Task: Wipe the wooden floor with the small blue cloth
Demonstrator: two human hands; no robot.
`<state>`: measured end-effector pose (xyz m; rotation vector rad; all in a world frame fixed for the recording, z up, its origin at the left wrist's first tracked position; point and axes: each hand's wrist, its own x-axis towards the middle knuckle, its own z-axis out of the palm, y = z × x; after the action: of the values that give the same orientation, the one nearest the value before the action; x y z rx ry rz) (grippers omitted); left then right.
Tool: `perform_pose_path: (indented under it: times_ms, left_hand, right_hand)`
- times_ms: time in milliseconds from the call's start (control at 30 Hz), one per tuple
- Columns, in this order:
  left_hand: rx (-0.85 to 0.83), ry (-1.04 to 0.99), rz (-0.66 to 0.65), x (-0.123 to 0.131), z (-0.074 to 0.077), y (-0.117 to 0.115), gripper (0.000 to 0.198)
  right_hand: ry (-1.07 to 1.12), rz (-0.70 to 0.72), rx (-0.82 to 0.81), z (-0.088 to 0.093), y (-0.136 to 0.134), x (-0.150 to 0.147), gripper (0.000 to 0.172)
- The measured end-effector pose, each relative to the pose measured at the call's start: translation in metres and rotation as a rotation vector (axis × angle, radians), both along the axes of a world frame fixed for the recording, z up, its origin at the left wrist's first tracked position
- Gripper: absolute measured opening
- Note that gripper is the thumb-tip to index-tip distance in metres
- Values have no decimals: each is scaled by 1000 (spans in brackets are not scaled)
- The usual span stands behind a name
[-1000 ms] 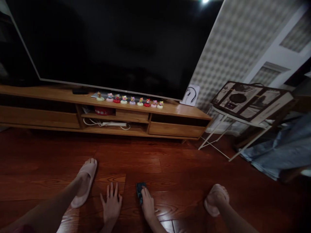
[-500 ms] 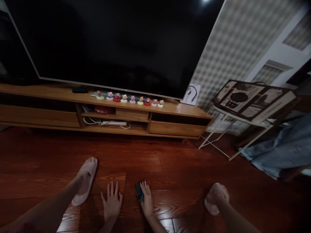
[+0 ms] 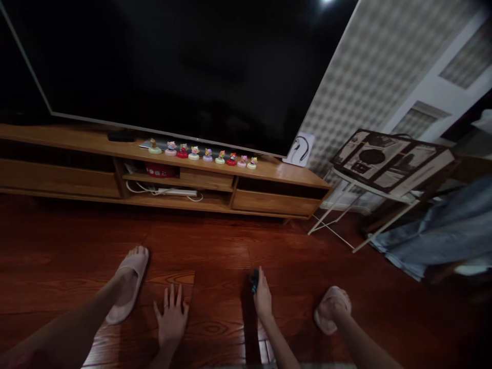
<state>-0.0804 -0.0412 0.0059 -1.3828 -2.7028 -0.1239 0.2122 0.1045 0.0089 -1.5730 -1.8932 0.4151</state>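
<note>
My left hand lies flat on the dark red wooden floor, fingers spread, holding nothing. My right hand is further right, between my two feet, its fingers closed on a small dark cloth-like thing pressed to the floor. My left foot in a pale slipper is left of the left hand. My right slipper is right of the right hand.
A long low wooden TV stand runs along the wall under a big dark screen, with a row of small figurines on top. A white-legged side table and blue cloth stand at the right.
My right hand has slid the dark thing to the right and slightly away across the floor. The left hand has stayed flat in much the same spot.
</note>
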Motion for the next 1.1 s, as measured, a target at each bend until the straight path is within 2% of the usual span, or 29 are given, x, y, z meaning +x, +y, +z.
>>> perform_pose_path:
  times_ms: [67, 167, 267, 400, 500, 600, 667, 733, 833, 900, 1000, 1067, 1100]
  left_hand:
    - [-7, 7, -2, 0, 0, 0, 57]
    - [-24, 22, -9, 0, -2, 1, 57]
    - [-36, 37, -10, -1, -4, 2, 57]
    - [-10, 19, -1, -2, -7, 2, 58]
    - [12, -18, -6, -3, -8, 2, 59]
    - [16, -47, -15, -3, -7, 1, 59]
    - [15, -45, -9, -3, -7, 1, 58]
    - [15, -32, -4, -3, -8, 1, 58]
    - [24, -21, -10, -4, -11, 1, 58]
    - [36, -14, -17, -4, -12, 2, 59]
    - [37, -6, -25, -5, -13, 2, 60]
    - [32, -2, -20, -4, -12, 2, 60]
    - [35, 0, -19, -4, -12, 2, 60]
  right_hand:
    - [-30, 17, -63, -20, -14, -2, 97]
    - [-6, 60, -30, -55, -33, -11, 95]
    - [57, 78, 46, -70, -38, -13, 95]
    - [36, 147, 77, -62, -30, -4, 87]
    - [8, 140, 82, -57, -25, -5, 85]
    - [-13, 84, 72, -57, -29, -23, 87]
    - [-64, 115, 27, -59, -41, -46, 87]
    - [-135, 232, -32, -61, -62, -75, 89]
    - [-211, 513, -44, -62, -100, -116, 93]
    - [-230, 724, -5, -57, -116, -130, 90]
    - [-242, 979, 29, -39, -107, -120, 76]
    - [-231, 1042, 31, -27, -81, -94, 69]
    - [-219, 1030, 24, -22, -65, -76, 66]
